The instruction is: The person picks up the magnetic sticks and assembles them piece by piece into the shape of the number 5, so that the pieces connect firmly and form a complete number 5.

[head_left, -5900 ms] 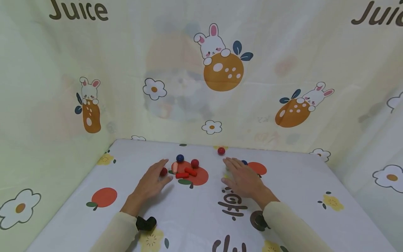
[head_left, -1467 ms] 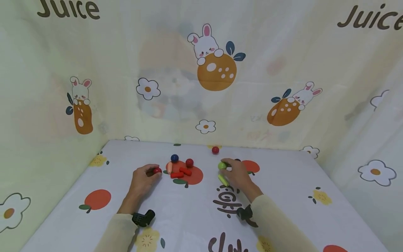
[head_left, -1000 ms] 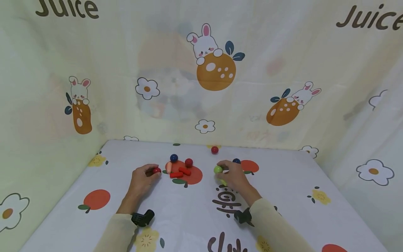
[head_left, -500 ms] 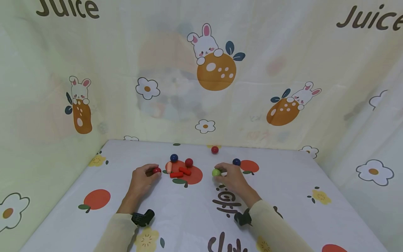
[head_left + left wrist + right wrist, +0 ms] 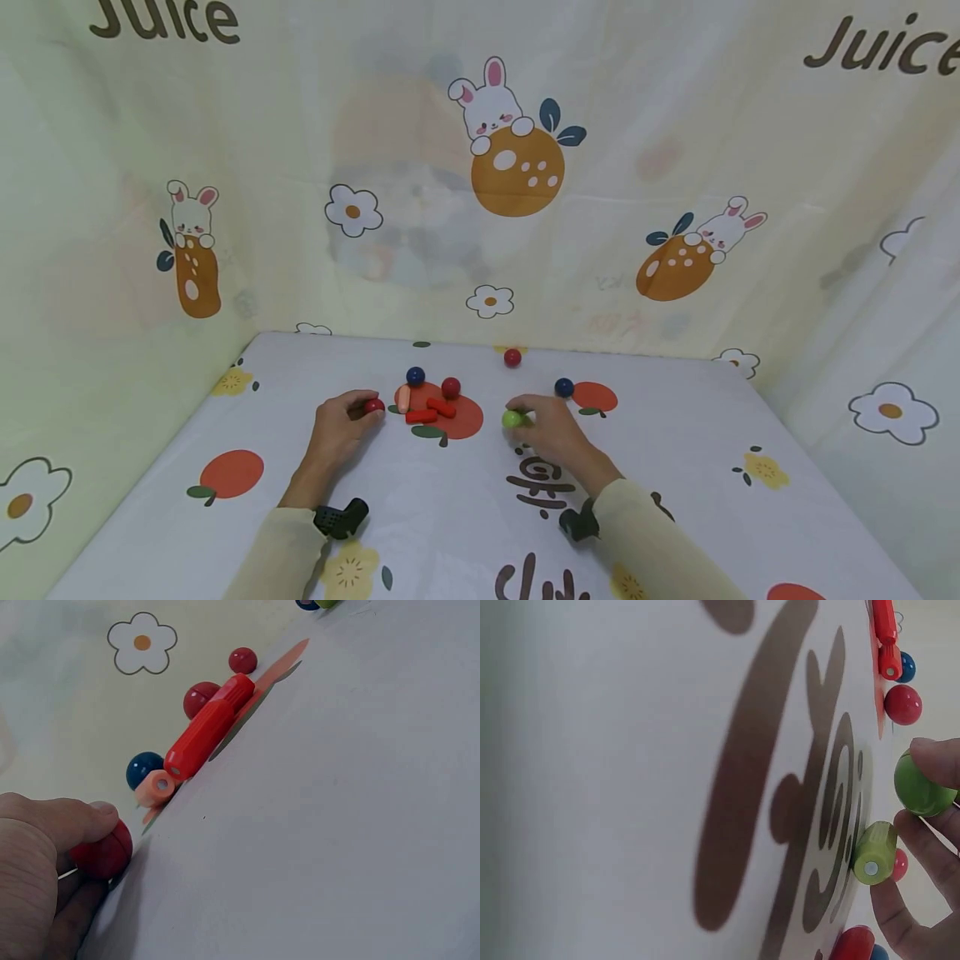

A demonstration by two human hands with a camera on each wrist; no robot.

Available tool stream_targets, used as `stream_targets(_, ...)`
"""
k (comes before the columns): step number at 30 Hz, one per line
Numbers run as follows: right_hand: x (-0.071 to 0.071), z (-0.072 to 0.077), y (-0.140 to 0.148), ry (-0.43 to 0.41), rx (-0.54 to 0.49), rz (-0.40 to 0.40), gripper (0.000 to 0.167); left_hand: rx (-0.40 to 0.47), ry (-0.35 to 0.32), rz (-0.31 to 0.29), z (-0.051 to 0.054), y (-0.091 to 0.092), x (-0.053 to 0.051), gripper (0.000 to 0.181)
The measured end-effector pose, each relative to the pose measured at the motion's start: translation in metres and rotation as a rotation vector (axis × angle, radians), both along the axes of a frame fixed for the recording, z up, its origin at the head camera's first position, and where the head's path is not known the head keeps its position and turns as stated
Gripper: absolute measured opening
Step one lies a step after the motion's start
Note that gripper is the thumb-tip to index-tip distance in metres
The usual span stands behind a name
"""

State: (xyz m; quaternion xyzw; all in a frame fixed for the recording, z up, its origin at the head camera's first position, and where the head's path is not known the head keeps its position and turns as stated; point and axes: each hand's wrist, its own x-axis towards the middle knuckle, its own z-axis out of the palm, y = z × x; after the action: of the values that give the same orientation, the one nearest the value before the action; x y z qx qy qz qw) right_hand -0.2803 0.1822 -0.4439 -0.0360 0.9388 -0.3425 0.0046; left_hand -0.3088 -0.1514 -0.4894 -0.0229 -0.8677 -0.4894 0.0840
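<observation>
My left hand [image 5: 339, 429] pinches a red ball [image 5: 111, 853] between thumb and fingers, at or just above the cloth. Right of it lie a pink rod [image 5: 403, 398], two red rods [image 5: 422, 417], a blue ball [image 5: 416, 376] and a second red ball [image 5: 451, 387]. My right hand [image 5: 553, 429] pinches a green ball [image 5: 512, 419]. Below that ball, in the right wrist view, a light green rod [image 5: 875, 853] lies by the lower fingers; whether they touch it I cannot tell. The hand mostly hides this rod in the head view.
Another red ball [image 5: 512, 357] sits near the table's back edge. A blue ball [image 5: 564, 387] stands beyond my right hand. A red piece [image 5: 855, 943] shows at the right wrist view's bottom. Printed cloth covers the table [image 5: 450, 517]; a curtain [image 5: 405, 108] hangs behind.
Both hands were open earlier; each now pinches a ball. Over the last second and a half, my right hand has brought the green ball left and nearer. The left hand stays put.
</observation>
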Motion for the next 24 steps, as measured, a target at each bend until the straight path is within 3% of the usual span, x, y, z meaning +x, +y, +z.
stream_targets(12, 0.0005, -0.0037, -0.0006, 0.009, 0.110, 0.044, 0.041, 0.003, -0.007, 0.003, -0.0004, 0.0001, -0.0006, 0.038)
stream_targets(24, -0.0015, -0.0062, 0.0007, 0.019, 0.138, 0.086, 0.042, 0.005, -0.020, 0.009, -0.0004, 0.0010, -0.0011, 0.038)
